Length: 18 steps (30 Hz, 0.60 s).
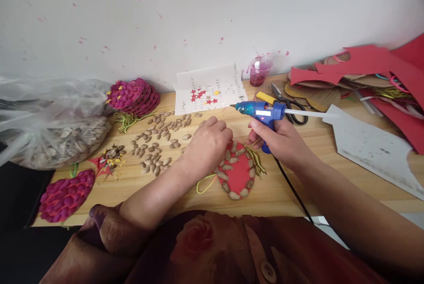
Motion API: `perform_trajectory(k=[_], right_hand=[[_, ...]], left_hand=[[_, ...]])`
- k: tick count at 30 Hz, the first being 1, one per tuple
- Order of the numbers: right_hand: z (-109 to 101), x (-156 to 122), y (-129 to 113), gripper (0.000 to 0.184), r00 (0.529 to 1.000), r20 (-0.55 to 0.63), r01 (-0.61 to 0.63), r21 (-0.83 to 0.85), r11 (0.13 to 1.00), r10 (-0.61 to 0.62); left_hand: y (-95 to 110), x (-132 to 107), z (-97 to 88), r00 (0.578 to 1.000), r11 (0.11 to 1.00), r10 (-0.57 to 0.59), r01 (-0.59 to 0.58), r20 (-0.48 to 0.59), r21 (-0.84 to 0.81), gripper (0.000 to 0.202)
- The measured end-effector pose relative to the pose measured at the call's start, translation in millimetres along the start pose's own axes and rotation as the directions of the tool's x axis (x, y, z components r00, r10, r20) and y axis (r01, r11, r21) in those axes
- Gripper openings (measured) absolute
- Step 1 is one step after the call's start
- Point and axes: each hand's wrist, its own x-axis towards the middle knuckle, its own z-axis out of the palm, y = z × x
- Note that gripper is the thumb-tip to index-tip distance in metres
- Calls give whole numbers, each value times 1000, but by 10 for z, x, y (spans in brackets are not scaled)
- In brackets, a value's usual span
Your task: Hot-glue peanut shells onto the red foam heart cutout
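My right hand [287,142] is closed around the handle of a blue hot glue gun [256,109]. The gun's nozzle points left, and a white glue stick [308,112] sticks out of its back. Over the upper left of a red rounded card [237,177], my left hand [208,145] is curled closed; what its fingers hold, if anything, is hidden. Peanuts in their shells line the card's edge, and some lie across its upper part. A yellow-green cord tassel [256,160] hangs at its right, and a cord loop [203,184] lies at its left.
Loose peanuts [160,129] spread left of my hands. Farther left are stacked magenta-covered pieces [134,96], another such piece [68,195] and a plastic bag [59,138]. Paper with stars [185,103], a cup [260,72], scissors [300,116] and red card scraps [367,65] lie behind and right.
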Motion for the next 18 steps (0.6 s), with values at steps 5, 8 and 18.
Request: perform_trajectory(k=[5, 8, 18], right_hand=[[6, -20, -17, 25, 1000, 4, 6, 23, 1000, -6], [2, -19, -12, 26, 1000, 12, 5, 22, 1000, -6], [-5, -6, -38, 30, 1000, 24, -5, -30, 1000, 6]], left_hand=[[47, 7, 31, 1000, 1000, -9, 9, 20, 15, 12], [64, 4, 37, 999, 1000, -26, 26, 23, 16, 12], [-174, -93, -57, 994, 995, -88, 84, -70, -51, 12]])
